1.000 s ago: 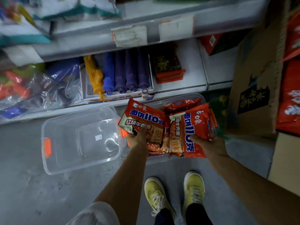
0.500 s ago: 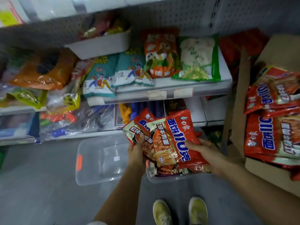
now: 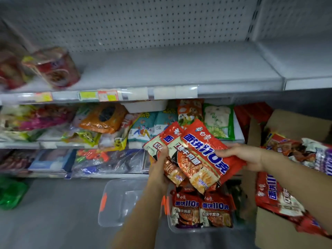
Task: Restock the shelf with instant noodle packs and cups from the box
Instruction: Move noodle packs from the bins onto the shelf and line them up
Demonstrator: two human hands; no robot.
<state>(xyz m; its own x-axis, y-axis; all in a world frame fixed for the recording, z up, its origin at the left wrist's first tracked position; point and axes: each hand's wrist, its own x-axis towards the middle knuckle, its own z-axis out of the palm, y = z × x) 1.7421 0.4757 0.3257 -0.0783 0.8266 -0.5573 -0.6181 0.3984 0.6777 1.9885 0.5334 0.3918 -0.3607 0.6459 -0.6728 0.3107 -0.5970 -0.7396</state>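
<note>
The top shelf (image 3: 170,69) is now filling the view where a second ago only the floor-level shelving showed, so the person is rising toward the stocking spot. Below that shelf, the cardboard box (image 3: 280,229) is sitting at the right, the clear bin (image 3: 201,229) beneath. The noodle packs (image 3: 195,155) are being lifted, left hand (image 3: 159,169) and right hand (image 3: 246,156) fingers gripping them.

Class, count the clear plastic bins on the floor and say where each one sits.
2. One clear bin sits on the floor left of the forearms, with nothing visible inside; the other bin, beside it on the right, holds red noodle packs.
</note>
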